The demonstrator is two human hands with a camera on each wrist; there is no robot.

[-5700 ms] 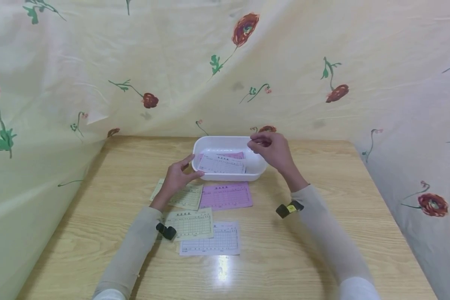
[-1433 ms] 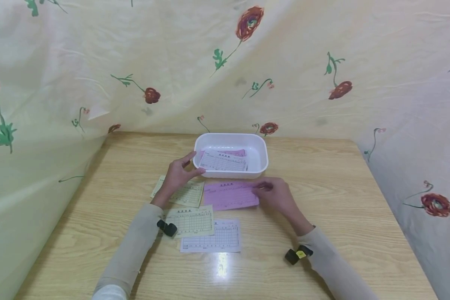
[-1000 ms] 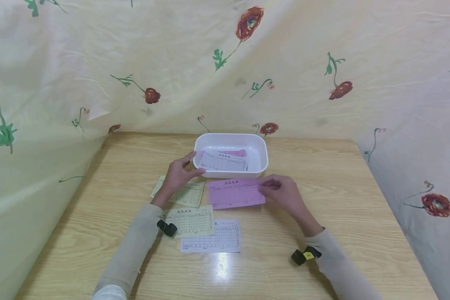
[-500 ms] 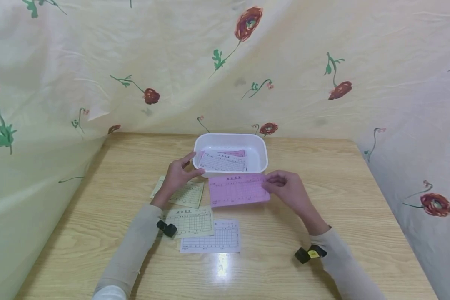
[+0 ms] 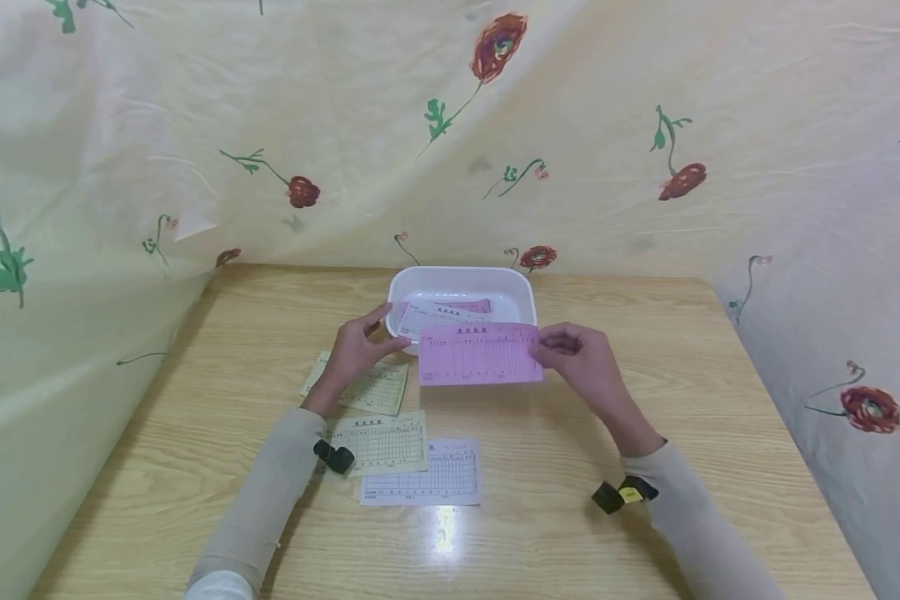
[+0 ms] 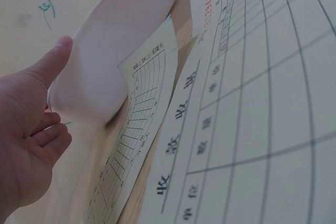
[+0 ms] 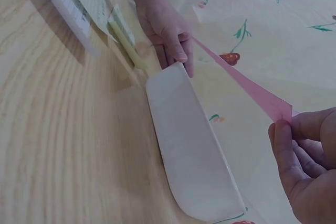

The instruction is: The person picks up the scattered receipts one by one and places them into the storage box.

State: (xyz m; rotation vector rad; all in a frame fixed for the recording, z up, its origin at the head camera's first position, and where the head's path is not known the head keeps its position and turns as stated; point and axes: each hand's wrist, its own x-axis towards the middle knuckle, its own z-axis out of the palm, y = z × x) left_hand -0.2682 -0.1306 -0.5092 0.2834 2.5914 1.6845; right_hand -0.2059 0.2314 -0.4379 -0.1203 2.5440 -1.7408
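Paper (image 5: 480, 357), pink with thin lines, is up in the air by the front of a white tub (image 5: 450, 283). The right hand (image 5: 581, 362) pinches its right side, thumb and fingers tight on it. The left hand (image 5: 356, 354) holds the tub's left end between thumb and fingers. A white sheet (image 5: 423, 321) and a pink sheet (image 5: 480, 306) lie inside. Yellow sheets (image 5: 386, 446) and a pale sheet (image 5: 442, 487) lie on the wood table (image 5: 607, 558).

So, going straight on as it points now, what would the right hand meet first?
Past the pink slip it pinches, the right hand would probably meet the white tray first. Depth is unclear: in the right wrist view the slip appears above the tray, so the hand might pass over.
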